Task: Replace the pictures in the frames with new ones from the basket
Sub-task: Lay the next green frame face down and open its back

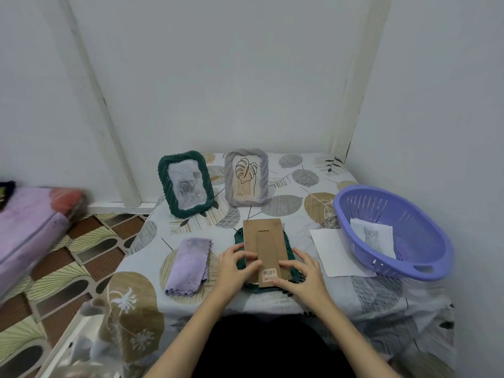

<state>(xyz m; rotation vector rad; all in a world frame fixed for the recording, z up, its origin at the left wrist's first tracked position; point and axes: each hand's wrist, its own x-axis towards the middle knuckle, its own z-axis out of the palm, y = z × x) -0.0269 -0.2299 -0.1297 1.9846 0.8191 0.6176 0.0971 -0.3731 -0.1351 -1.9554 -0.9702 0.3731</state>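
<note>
A dark green frame [296, 272] lies face down near the table's front edge, its brown cardboard back [263, 237] with a stand strip on top. My left hand [236, 264] rests on the back's left edge and my right hand [301, 272] on its lower right, fingers pressing on the board. Behind stand a green frame [185, 184] with a grey rose picture and a grey frame [246, 177] with a leaf drawing. A purple basket [392, 231] at the right holds a cat picture [372, 236].
A folded lilac cloth [188, 264] lies left of the face-down frame. A white sheet [334, 252] lies partly under the basket. The leaf-patterned tablecloth [300, 175] covers the table, which sits in a wall corner. A purple cushion [30, 222] is at far left.
</note>
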